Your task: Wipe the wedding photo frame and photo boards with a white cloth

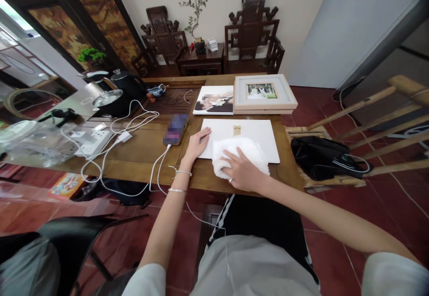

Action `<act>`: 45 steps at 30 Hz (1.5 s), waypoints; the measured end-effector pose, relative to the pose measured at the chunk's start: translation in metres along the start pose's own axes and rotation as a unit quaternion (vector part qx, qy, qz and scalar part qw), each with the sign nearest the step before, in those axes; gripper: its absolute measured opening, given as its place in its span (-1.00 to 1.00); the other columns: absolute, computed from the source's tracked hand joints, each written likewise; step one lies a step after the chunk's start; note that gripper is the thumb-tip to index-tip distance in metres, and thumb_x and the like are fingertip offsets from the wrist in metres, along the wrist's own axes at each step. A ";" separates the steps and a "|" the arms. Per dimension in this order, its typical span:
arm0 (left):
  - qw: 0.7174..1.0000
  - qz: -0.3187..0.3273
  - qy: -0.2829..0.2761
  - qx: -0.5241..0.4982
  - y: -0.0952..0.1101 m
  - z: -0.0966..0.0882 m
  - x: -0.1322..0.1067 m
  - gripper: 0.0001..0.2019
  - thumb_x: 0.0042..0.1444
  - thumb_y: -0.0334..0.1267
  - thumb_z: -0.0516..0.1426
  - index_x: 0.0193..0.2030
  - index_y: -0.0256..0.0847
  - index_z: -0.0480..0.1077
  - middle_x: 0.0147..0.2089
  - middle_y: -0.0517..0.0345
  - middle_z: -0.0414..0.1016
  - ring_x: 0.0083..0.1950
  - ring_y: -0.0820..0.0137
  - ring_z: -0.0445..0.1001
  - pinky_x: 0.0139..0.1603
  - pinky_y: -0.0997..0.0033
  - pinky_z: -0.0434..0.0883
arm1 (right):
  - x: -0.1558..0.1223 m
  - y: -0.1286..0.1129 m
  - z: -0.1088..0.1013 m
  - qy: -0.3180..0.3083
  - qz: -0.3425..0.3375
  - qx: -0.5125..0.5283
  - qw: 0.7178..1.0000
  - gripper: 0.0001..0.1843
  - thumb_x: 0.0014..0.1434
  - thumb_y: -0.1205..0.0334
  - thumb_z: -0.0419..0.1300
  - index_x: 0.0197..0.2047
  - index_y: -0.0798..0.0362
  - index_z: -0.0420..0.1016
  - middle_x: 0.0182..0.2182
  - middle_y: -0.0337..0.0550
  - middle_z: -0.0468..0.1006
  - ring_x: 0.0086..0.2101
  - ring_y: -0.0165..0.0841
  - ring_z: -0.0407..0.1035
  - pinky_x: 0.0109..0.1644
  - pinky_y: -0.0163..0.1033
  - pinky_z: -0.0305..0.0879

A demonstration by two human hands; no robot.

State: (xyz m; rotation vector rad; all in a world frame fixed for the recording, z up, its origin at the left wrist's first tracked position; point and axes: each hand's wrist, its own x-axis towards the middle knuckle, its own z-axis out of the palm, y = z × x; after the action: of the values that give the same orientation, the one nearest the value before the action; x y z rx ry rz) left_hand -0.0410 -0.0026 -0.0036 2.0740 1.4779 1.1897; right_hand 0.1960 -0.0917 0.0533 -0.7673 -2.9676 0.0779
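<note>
A white board (258, 137) lies flat on the wooden table (144, 148) in front of me, with a small tan tag near its top edge. My left hand (197, 143) rests flat on the board's left edge, fingers stretched out. My right hand (241, 171) presses down on a white fluffy cloth (239, 149) that lies on the board's near edge, fingers laid over it. A ring shows on the right hand and thin bracelets on the left wrist.
Behind the board lie a photo print (214, 100) and a framed picture (264, 92). A phone (175, 129) on a white cable sits left of the board, beyond it a power strip (95, 141) and kettles. A black bag (315, 157) rests on a bamboo chair to the right.
</note>
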 end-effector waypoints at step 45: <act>0.998 -0.049 0.028 -0.030 0.005 0.002 0.000 -0.64 0.27 -0.10 0.10 0.04 -0.24 0.55 0.18 -0.03 0.53 0.28 0.12 0.43 0.37 0.07 0.29 | 0.031 0.065 -0.019 0.025 0.092 0.005 0.995 -0.65 0.22 0.38 0.04 0.04 0.10 0.50 0.02 0.11 0.56 -0.01 -0.10 0.44 0.16 -0.01 0.17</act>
State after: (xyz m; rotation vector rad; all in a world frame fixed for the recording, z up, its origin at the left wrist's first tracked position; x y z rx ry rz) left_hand -0.0368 -0.0043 -0.0016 1.9209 1.5322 1.2473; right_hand 0.2017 -0.0188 0.0700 -1.0252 -2.8399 0.0841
